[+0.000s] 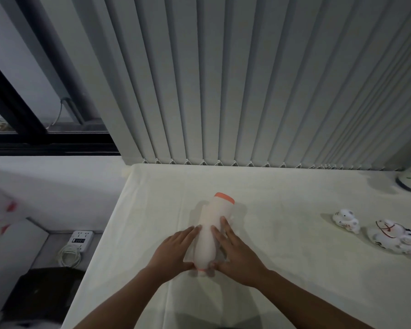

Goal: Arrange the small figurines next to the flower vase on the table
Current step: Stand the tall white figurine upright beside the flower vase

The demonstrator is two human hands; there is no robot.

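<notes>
Figurines: small one (346, 220) and larger one (394, 238), glazed white, on the surface (282, 233) at right, apart from the vase (213, 230). Likely brittle, slick; grip round the body. Left hand (173, 254) and right hand (235, 255) fingers clasp the vase's sides.

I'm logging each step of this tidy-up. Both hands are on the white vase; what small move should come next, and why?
Probably let go of the vase and send the right hand toward the nearer figurine: both figurines sit far right, apart from the vase.
</notes>
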